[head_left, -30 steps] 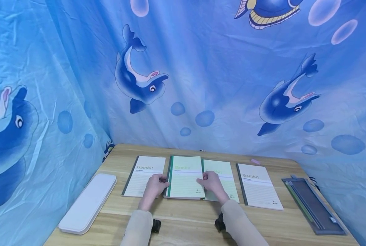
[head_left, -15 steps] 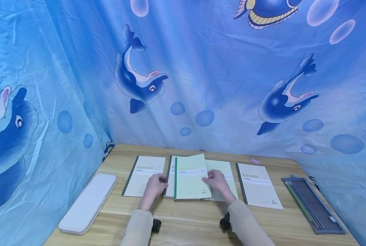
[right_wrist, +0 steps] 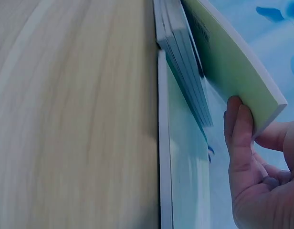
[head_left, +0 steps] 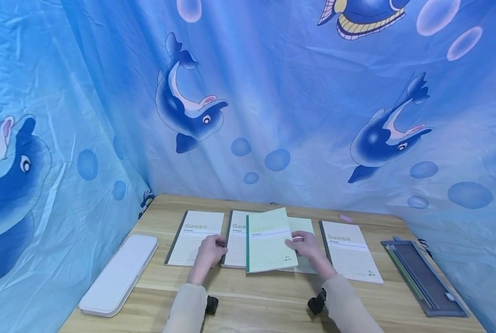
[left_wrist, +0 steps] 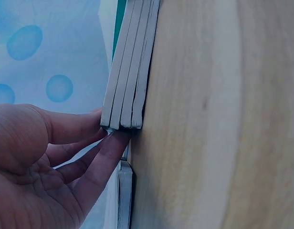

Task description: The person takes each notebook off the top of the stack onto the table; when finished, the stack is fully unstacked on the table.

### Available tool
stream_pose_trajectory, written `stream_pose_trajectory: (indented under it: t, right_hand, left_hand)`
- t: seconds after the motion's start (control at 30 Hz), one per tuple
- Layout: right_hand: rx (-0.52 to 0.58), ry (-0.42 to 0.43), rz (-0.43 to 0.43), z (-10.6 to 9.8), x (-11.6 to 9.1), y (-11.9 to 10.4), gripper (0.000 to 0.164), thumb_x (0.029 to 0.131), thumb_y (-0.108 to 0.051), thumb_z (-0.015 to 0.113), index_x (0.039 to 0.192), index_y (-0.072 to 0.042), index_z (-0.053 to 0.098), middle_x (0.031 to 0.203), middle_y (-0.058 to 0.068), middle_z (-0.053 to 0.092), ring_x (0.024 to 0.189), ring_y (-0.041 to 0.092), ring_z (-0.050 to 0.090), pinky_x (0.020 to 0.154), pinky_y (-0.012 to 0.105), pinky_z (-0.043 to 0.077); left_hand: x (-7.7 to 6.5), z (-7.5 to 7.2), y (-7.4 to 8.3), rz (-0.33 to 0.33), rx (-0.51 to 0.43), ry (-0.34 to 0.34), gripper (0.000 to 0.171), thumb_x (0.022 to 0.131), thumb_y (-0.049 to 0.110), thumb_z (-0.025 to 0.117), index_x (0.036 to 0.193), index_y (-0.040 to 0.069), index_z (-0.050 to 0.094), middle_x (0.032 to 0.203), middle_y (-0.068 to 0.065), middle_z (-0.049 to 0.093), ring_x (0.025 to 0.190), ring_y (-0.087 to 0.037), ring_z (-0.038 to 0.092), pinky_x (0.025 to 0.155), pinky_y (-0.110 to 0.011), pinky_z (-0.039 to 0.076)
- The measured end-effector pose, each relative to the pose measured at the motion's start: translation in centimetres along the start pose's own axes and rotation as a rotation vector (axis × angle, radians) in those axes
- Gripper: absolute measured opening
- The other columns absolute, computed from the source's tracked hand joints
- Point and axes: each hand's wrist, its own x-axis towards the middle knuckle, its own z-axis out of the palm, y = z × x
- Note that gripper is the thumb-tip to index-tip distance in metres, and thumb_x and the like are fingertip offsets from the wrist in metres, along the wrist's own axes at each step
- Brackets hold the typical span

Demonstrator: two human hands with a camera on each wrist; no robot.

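Note:
My right hand (head_left: pixel 305 246) pinches a pale green notebook (head_left: pixel 269 238) by its right edge, thumb on the front cover and fingers behind. The notebook is tilted, its right side raised over the stack in the right wrist view. Beneath it, a stack of several notebooks (left_wrist: pixel 125 71) lies with a white, dark-spined one (head_left: pixel 234 247) on top. At the stack's left edge, my left hand (head_left: pixel 210 252) holds the spine side, thumb at the upper edge and fingertips against the spines. Another green notebook (head_left: pixel 307 266) lies flat, partly covered by the raised one and my right hand.
A white notebook (head_left: pixel 195 236) lies left of the stack and another white notebook (head_left: pixel 349 252) to its right. A white case (head_left: pixel 120 273) stands at the table's left, a dark mesh pouch (head_left: pixel 424 277) at its right. Behind the wooden table (head_left: pixel 248 296) hangs a blue sea-print curtain (head_left: pixel 298 115).
My right hand has lifted the green notebook off the stack and drawn it rightward, uncovering the white cover below. My left hand stays at the stack's edge, its thumb no longer on the green notebook.

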Motion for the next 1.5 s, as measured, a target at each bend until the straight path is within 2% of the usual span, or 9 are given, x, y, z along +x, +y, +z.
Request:
stream_pose_trajectory:
  t: [0.17, 0.3, 0.4, 0.53, 0.63, 0.77, 1.07, 1.33, 1.5]
  right_hand:
    - [0.054, -0.013, 0.036, -2.1, -0.5, 0.8, 0.049, 0.091, -0.019, 0.072, 0.127, 0.008, 0.054, 0.109, 0.019, 0.065, 0.086, 0.023, 0.064, 0.076, 0.039, 0.057]
    - [0.04, -0.017, 0.036, -3.8, -1.1, 1.5, 0.053, 0.093, -0.022, 0.071, 0.131, 0.009, 0.051, 0.112, 0.02, 0.066, 0.09, 0.023, 0.064, 0.081, 0.042, 0.056]
    - [0.028, -0.027, 0.02, -5.0, -1.5, 1.8, 0.056, 0.095, -0.022, 0.069, 0.134, 0.011, 0.048, 0.1, 0.01, 0.068, 0.084, 0.02, 0.061, 0.077, 0.038, 0.054]
    - [0.07, -0.037, 0.02, -6.3, -2.0, 2.1, 0.058, 0.095, -0.02, 0.068, 0.138, 0.011, 0.045, 0.078, -0.002, 0.054, 0.069, 0.014, 0.049, 0.066, 0.03, 0.047]
    - [0.092, -0.037, 0.023, -7.1, -2.6, 2.3, 0.058, 0.095, -0.019, 0.068, 0.139, 0.011, 0.044, 0.08, 0.0, 0.055, 0.068, 0.014, 0.048, 0.064, 0.029, 0.046]
    - [0.085, -0.028, 0.017, -8.2, -3.5, 2.8, 0.055, 0.095, -0.019, 0.068, 0.135, 0.011, 0.046, 0.092, 0.006, 0.066, 0.075, 0.017, 0.06, 0.066, 0.031, 0.053]
    - [0.104, -0.012, 0.05, -11.3, -5.8, 4.1, 0.044, 0.094, -0.013, 0.068, 0.125, 0.014, 0.051, 0.086, 0.005, 0.07, 0.073, 0.017, 0.067, 0.062, 0.031, 0.056]
    - [0.085, -0.021, 0.099, -14.0, -8.5, 5.0, 0.045, 0.095, -0.012, 0.066, 0.126, 0.015, 0.047, 0.086, 0.004, 0.07, 0.075, 0.016, 0.065, 0.064, 0.03, 0.053]
    - [0.025, 0.004, 0.162, -15.3, -10.0, 5.7, 0.055, 0.095, -0.016, 0.067, 0.132, 0.017, 0.043, 0.092, 0.005, 0.069, 0.081, 0.019, 0.064, 0.068, 0.033, 0.053]
  left_hand:
    - [-0.1, -0.1, 0.0, 0.003, 0.0, -0.003, 0.032, 0.082, -0.003, 0.071, 0.113, -0.007, 0.067, 0.096, -0.013, 0.069, 0.091, -0.029, 0.067, 0.077, -0.041, 0.057]
    - [-0.1, -0.1, 0.0, 0.009, 0.003, -0.008, 0.031, 0.082, -0.004, 0.071, 0.113, -0.008, 0.066, 0.097, -0.014, 0.069, 0.091, -0.03, 0.067, 0.077, -0.042, 0.057]
    - [0.0, -0.1, -0.1, 0.009, 0.008, -0.007, 0.031, 0.082, -0.003, 0.071, 0.112, -0.008, 0.067, 0.096, -0.014, 0.069, 0.091, -0.03, 0.067, 0.078, -0.042, 0.057]
    - [0.1, -0.1, -0.1, 0.011, 0.01, -0.007, 0.03, 0.082, -0.003, 0.072, 0.111, -0.007, 0.067, 0.095, -0.014, 0.069, 0.09, -0.03, 0.067, 0.077, -0.042, 0.057]
    - [0.2, -0.2, -0.1, 0.015, 0.013, -0.004, 0.029, 0.081, -0.003, 0.072, 0.109, -0.007, 0.067, 0.094, -0.014, 0.069, 0.089, -0.03, 0.067, 0.077, -0.042, 0.056]
    - [0.2, -0.2, -0.2, 0.022, 0.02, 0.002, 0.028, 0.08, -0.003, 0.072, 0.108, -0.006, 0.068, 0.094, -0.014, 0.07, 0.089, -0.03, 0.067, 0.079, -0.044, 0.056]
    - [0.2, -0.1, -0.2, 0.016, 0.016, 0.001, 0.028, 0.081, -0.004, 0.072, 0.109, -0.007, 0.067, 0.095, -0.013, 0.069, 0.089, -0.03, 0.067, 0.08, -0.044, 0.056]
    - [0.3, 0.1, -0.2, 0.011, 0.012, 0.001, 0.029, 0.081, -0.003, 0.072, 0.11, -0.006, 0.067, 0.095, -0.013, 0.07, 0.09, -0.029, 0.067, 0.081, -0.044, 0.056]
    - [0.2, 0.1, -0.3, 0.017, 0.015, 0.001, 0.03, 0.081, -0.004, 0.072, 0.11, -0.007, 0.067, 0.095, -0.013, 0.07, 0.089, -0.029, 0.067, 0.08, -0.044, 0.056]
